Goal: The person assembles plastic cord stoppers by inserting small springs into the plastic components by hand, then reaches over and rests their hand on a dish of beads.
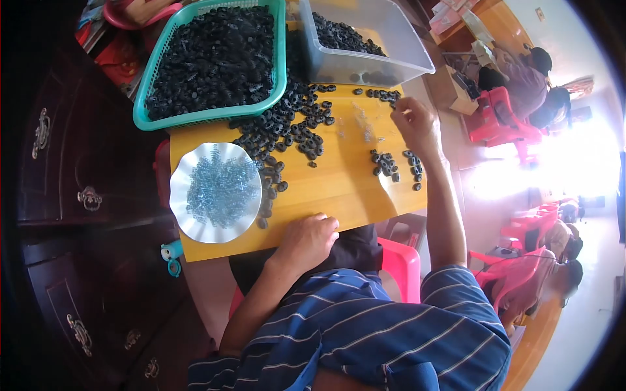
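Note:
Near the table's front edge, my left hand (309, 242) rests with its fingers curled; what it holds, if anything, is hidden. Over the table's right edge my right hand (416, 124) has its fingers pinched, and anything between them is too small to make out. Just beside its fingertips lies a short row of black oval parts (381, 94). Below and left of that hand sit more black parts (385, 165). Small clear pieces (366, 127) are scattered on the yellow table (326, 195). A white scalloped plate (179, 202) at the left holds a heap of small bluish springs (222, 186).
A green basket (139, 112) full of black parts and a translucent bin (365, 73) stand at the table's back. Loose black parts (280, 124) spread before them. Other people (525, 85) sit on pink chairs to the right. Dark drawers (85, 156) stand left.

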Available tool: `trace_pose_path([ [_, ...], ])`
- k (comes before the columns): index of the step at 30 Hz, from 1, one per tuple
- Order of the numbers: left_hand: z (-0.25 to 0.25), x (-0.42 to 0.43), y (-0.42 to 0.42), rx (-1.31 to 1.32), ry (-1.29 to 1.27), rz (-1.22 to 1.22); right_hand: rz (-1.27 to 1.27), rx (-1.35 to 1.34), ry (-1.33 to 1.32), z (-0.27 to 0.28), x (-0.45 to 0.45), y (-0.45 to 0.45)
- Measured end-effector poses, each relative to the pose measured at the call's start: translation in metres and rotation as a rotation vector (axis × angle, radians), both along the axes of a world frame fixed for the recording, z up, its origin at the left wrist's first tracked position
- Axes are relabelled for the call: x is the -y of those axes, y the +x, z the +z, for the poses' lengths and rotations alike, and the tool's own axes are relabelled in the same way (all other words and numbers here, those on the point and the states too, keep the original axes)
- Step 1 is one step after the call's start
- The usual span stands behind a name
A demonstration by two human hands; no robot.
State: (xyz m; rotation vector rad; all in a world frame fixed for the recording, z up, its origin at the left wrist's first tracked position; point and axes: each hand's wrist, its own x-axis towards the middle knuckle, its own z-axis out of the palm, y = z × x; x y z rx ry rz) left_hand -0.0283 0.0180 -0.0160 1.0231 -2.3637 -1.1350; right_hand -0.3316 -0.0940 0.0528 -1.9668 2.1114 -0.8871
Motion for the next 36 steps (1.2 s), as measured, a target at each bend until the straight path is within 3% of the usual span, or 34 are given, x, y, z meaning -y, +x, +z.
trace_pose_path([
  [14, 0.002, 0.002, -0.002, -0.125, -0.003, 0.059, -0.112, 0.069, 0.293, -0.03, -0.071, -0.015],
  [21, 0.001, 0.003, -0.002, -0.114, -0.001, 0.056, -0.002, -0.097, 0.283, -0.048, -0.066, -0.013],
  [36, 0.003, 0.004, -0.002, -0.1, -0.009, 0.046, -0.036, -0.151, 0.253, -0.046, -0.057, -0.007],
])
